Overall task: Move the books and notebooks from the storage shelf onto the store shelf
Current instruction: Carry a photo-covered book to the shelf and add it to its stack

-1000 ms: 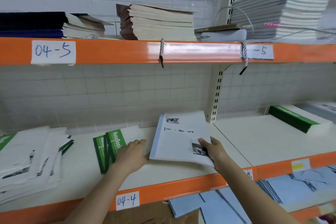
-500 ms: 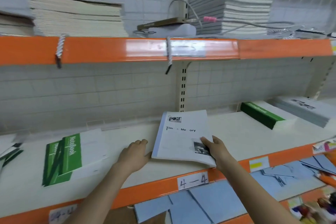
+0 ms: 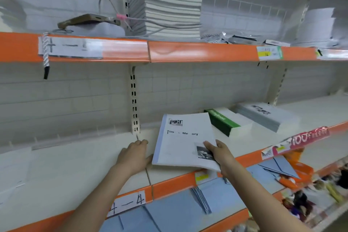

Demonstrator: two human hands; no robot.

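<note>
A pale grey book [image 3: 183, 141] with a black-and-white cover photo hangs tilted just above the white middle shelf [image 3: 75, 167]. My right hand [image 3: 219, 153] grips its lower right corner, thumb on the cover. My left hand [image 3: 134, 155] is at the book's left edge, fingers relaxed over the shelf surface; its thumb side is next to the book's lower left corner. To the right on the same shelf lie a stack of green-spined notebooks [image 3: 226, 121] and a stack of grey books [image 3: 267, 117].
Above, the orange-edged upper shelf [image 3: 188, 52] carries a tall stack of white books [image 3: 173, 5], a phone on a box with cables, and small packets. Blue envelopes [image 3: 169, 211] fill the shelf below. A slotted upright [image 3: 134, 100] runs behind the book.
The view has swung right along the shelves. Both hands and the grey book have travelled right, past the upright; the green notebooks on the left are out of view.
</note>
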